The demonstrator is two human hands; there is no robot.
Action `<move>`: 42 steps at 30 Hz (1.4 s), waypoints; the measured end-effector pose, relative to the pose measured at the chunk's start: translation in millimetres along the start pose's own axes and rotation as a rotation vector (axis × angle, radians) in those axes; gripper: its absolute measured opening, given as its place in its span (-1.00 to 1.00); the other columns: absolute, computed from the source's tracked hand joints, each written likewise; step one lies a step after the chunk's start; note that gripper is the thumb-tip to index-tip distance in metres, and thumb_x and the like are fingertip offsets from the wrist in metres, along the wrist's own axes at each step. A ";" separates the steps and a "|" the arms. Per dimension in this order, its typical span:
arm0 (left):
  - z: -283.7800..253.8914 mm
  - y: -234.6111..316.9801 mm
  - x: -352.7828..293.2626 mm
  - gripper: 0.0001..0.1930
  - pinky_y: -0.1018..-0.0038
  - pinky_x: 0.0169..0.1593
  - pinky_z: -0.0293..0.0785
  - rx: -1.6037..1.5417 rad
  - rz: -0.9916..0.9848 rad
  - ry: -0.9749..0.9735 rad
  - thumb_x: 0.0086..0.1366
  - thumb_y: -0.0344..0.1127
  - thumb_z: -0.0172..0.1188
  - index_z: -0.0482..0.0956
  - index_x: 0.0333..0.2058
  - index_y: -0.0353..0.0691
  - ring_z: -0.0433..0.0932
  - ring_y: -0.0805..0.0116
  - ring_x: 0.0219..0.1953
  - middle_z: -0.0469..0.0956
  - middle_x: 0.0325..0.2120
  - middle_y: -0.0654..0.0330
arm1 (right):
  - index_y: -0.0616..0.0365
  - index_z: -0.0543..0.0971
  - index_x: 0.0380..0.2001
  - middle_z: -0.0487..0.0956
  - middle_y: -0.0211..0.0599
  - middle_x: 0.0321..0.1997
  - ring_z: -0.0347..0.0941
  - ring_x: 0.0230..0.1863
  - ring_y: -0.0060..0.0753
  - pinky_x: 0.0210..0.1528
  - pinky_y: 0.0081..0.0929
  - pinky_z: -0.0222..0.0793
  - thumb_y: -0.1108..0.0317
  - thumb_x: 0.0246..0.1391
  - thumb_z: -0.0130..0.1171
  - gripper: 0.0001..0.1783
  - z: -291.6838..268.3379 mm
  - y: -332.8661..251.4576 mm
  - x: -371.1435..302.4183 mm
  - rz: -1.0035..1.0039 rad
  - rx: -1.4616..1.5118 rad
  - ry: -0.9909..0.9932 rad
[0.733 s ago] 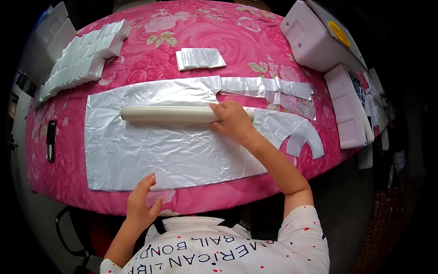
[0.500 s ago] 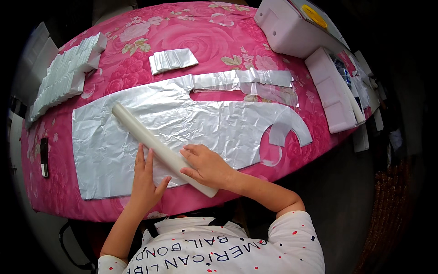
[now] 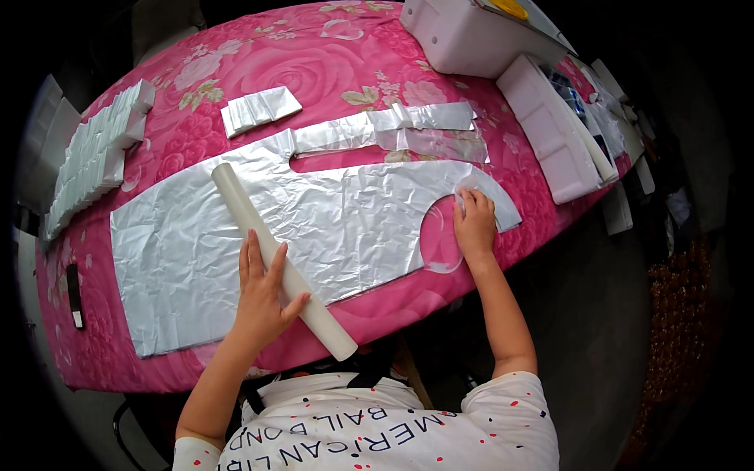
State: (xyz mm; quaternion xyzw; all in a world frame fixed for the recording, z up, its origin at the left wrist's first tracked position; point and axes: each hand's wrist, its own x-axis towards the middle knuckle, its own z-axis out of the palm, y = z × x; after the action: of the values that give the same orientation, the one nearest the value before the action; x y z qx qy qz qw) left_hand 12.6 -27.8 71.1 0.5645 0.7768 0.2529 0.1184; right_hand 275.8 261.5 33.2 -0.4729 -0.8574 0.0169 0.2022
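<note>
A thin silvery plastic apron (image 3: 353, 228), creased and apparently folded, lies flat across the table. It has a cut-out and long straps at its far side and a curved strap at its right end. Slanting over it is a long off-white tube (image 3: 271, 255), its near end past the apron's edge. My left hand (image 3: 263, 302) rests on the tube's left side, fingers stretched and spread. At the curved strap, my right hand (image 3: 476, 224) has its fingertips closed on a bit of the film beside the round opening.
A small stack of folded silvery film (image 3: 261, 110) lies beyond the apron. Rows of folded white packets (image 3: 98, 157) line the left side, with a dark phone (image 3: 75, 296) nearer me. White foam boxes (image 3: 483, 39) stand at the far right on the pink flowered tablecloth (image 3: 314, 63).
My right hand has left the tube and reached right to the apron's curved strap. The tube has turned a little steeper, my left hand still on it. The whole view has shifted slightly.
</note>
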 end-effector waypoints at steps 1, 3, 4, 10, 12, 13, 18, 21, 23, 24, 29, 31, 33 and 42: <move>0.1 1.1 0.9 -0.22 0.08 0.27 -0.15 0.005 0.000 0.000 0.00 -0.10 0.23 0.16 0.20 -0.14 -0.27 -0.24 0.30 -0.29 0.28 -0.20 | 0.20 0.49 -0.12 0.42 -0.09 0.02 0.31 0.03 -0.04 0.03 -0.32 0.25 0.21 0.00 0.12 -0.61 -2.8 6.3 3.5 -0.018 0.000 -0.014; 0.4 2.4 2.5 -0.23 0.08 0.27 -0.14 0.025 0.004 -0.006 -0.02 -0.11 0.23 0.19 0.19 -0.14 -0.27 -0.24 0.30 -0.29 0.28 -0.19 | 0.21 0.54 -0.24 0.51 -0.18 -0.13 0.40 -0.13 -0.08 -0.11 -0.42 0.35 0.34 -0.01 0.11 -0.75 -8.9 15.9 11.6 -0.051 0.002 -0.038; 0.1 2.8 3.1 -0.24 0.08 0.27 -0.14 0.036 0.005 -0.008 -0.02 -0.11 0.24 0.20 0.18 -0.14 -0.27 -0.24 0.30 -0.29 0.28 -0.19 | 0.23 0.55 -0.27 0.53 -0.20 -0.18 0.42 -0.17 -0.12 -0.14 -0.43 0.36 0.38 0.00 0.08 -0.78 -9.9 28.5 18.1 0.109 0.171 -0.006; -2.6 3.4 6.3 -0.25 0.10 0.28 -0.14 0.009 0.004 -0.057 -0.05 -0.12 0.25 0.24 0.16 -0.13 -0.27 -0.21 0.31 -0.29 0.29 -0.16 | 0.31 0.46 -0.11 0.48 -0.06 -0.05 0.43 -0.04 -0.23 -0.04 -0.41 0.35 0.46 0.03 -0.01 -0.67 -28.4 79.0 35.8 0.721 0.583 0.782; -3.3 6.9 8.2 -0.25 0.10 0.28 -0.14 0.019 0.018 -0.052 -0.06 -0.13 0.25 0.24 0.16 -0.13 -0.28 -0.20 0.31 -0.29 0.29 -0.16 | 0.29 0.39 -0.02 0.41 -0.02 0.03 0.34 0.06 -0.14 0.09 -0.36 0.24 0.46 0.02 -0.01 -0.60 -28.6 32.1 26.2 0.389 0.544 0.570; -3.3 8.0 7.0 -0.25 0.09 0.28 -0.14 0.028 0.020 -0.056 -0.06 -0.13 0.25 0.24 0.16 -0.12 -0.28 -0.20 0.31 -0.29 0.29 -0.16 | 0.29 0.38 -0.01 0.39 -0.01 0.06 0.29 0.10 -0.10 0.13 -0.32 0.19 0.45 0.02 0.02 -0.58 -20.4 -15.6 17.5 0.219 0.593 0.428; 8.7 9.9 14.9 -0.17 0.07 0.28 -0.16 0.026 0.080 -0.066 -0.06 -0.13 0.21 0.11 0.20 -0.23 -0.31 -0.22 0.31 -0.29 0.28 -0.19 | 0.23 0.30 0.11 0.19 0.01 0.25 0.00 0.31 0.01 0.31 -0.17 -0.08 0.31 0.02 0.09 -0.44 28.5 -179.2 -41.8 -0.406 0.649 -0.245; 10.2 7.0 13.5 -0.12 0.06 0.29 -0.18 0.037 0.091 -0.058 -0.07 -0.14 0.17 0.01 0.23 -0.29 -0.31 -0.24 0.31 -0.29 0.28 -0.21 | 0.20 0.23 0.17 0.11 -0.05 0.31 -0.08 0.35 -0.08 0.35 -0.21 -0.21 0.14 0.09 -0.01 -0.39 34.5 -189.3 -37.4 -0.555 0.368 -0.298; 10.0 6.7 13.1 -0.13 0.05 0.29 -0.18 0.040 0.092 -0.055 -0.07 -0.15 0.16 0.02 0.23 -0.27 -0.31 -0.24 0.31 -0.28 0.28 -0.21 | 0.18 0.21 0.19 0.07 -0.11 0.33 -0.08 0.36 -0.15 0.35 -0.24 -0.21 0.11 0.11 -0.05 -0.38 37.4 -172.3 -24.2 -0.553 0.271 -0.309; 10.1 7.5 12.7 -0.14 0.06 0.29 -0.19 0.035 0.086 -0.053 -0.08 -0.16 0.17 0.03 0.22 -0.26 -0.32 -0.22 0.31 -0.28 0.28 -0.20 | 0.18 0.21 0.19 0.06 -0.11 0.35 -0.08 0.37 -0.17 0.35 -0.26 -0.21 0.10 0.12 -0.07 -0.38 37.6 -158.1 -16.4 -0.522 0.221 -0.284; 7.2 11.7 12.8 -0.14 0.08 0.30 -0.18 0.035 0.064 -0.077 -0.09 -0.17 0.18 0.05 0.22 -0.26 -0.32 -0.20 0.32 -0.28 0.28 -0.18 | 0.29 0.24 0.16 0.14 -0.04 0.30 0.01 0.33 -0.12 0.33 -0.25 -0.14 0.18 0.13 -0.10 -0.42 39.5 -42.3 25.2 -0.319 0.127 -0.136; 8.3 11.7 14.4 -0.14 0.09 0.30 -0.18 0.031 0.070 -0.081 -0.10 -0.18 0.18 0.05 0.22 -0.26 -0.32 -0.19 0.32 -0.28 0.28 -0.17 | 0.33 0.27 0.13 0.20 0.01 0.26 0.07 0.30 -0.06 0.31 -0.26 -0.08 0.24 0.14 -0.13 -0.47 34.4 12.2 34.3 -0.164 0.053 -0.064; 8.9 10.7 14.4 -0.14 0.09 0.30 -0.19 0.032 0.074 -0.077 -0.10 -0.18 0.18 0.06 0.21 -0.26 -0.33 -0.19 0.32 -0.28 0.28 -0.17 | 0.33 0.30 0.10 0.25 0.02 0.23 0.12 0.26 -0.02 0.27 -0.28 0.02 0.28 0.14 -0.16 -0.51 21.9 51.0 35.7 -0.021 0.014 -0.019; 8.7 12.9 16.2 -0.17 0.07 0.29 -0.15 0.066 0.091 -0.070 -0.10 -0.16 0.17 0.11 0.20 -0.25 -0.29 -0.19 0.32 -0.25 0.29 -0.15 | 0.18 0.55 -0.38 0.57 -0.22 -0.26 0.49 -0.20 -0.19 -0.19 -0.35 0.41 0.35 0.01 0.04 -0.83 -3.6 58.5 32.5 0.115 -0.171 0.158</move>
State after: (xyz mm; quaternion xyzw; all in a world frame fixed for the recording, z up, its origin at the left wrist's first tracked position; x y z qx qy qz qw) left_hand 21.9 -7.3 72.2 0.6113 0.7537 0.2122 0.1149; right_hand 308.8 319.8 34.4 -0.5368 -0.8085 -0.0820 0.2269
